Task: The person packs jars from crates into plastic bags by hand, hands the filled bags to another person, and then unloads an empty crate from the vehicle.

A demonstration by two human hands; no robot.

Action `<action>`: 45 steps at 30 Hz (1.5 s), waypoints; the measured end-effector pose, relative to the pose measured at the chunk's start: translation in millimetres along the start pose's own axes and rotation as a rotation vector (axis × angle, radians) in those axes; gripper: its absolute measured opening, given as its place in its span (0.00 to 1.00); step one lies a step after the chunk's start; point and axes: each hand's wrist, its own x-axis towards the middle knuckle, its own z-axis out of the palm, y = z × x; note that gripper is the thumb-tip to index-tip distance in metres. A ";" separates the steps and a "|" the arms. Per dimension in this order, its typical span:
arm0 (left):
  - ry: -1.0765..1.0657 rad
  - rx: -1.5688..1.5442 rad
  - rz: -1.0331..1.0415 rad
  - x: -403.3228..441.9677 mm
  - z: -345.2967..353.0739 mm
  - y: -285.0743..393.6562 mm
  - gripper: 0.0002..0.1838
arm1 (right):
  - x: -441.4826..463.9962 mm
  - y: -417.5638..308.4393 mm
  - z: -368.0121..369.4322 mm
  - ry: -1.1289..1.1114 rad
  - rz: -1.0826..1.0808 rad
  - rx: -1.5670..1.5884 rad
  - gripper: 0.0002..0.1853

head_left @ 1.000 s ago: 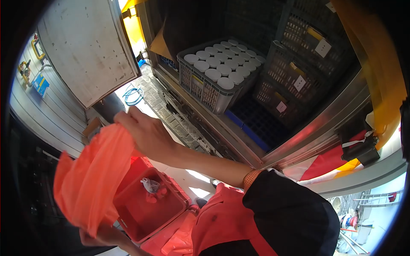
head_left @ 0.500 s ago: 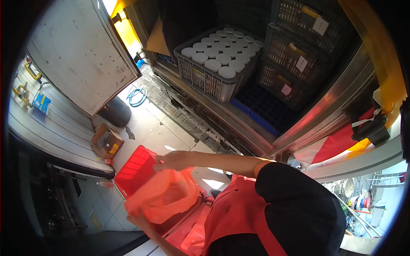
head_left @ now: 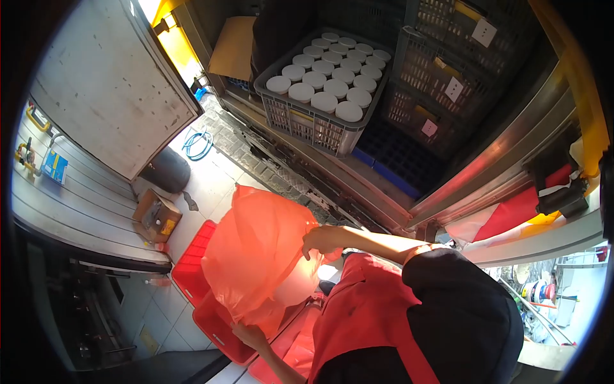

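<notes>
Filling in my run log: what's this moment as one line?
left hand: holding orange bag | right hand: holding same bag | bag: spread out, over red crate

Room above the pale floor (head_left: 213,201), but an orange bag (head_left: 259,246) across the red bin (head_left: 220,328)

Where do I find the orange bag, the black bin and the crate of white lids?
Orange bag (head_left: 252,246): head view, middle of its bulging side.
Black bin (head_left: 169,171): head view, its curved side.
Crate of white lids (head_left: 299,124): head view, its near side wall.
</notes>
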 end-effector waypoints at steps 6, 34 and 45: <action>-0.013 -0.249 0.132 24.1 10.1 21.9 0.18 | 126.1 -144.3 -278.8 -0.013 0.641 -0.093 0.14; -0.706 -0.488 0.156 68.5 -16.6 362.9 0.39 | 122.4 -299.7 -390.8 0.521 0.768 -0.321 0.39; -1.393 -0.832 0.221 16.9 -21.0 342.9 0.45 | 90.5 -147.8 -203.2 0.757 1.050 0.569 0.25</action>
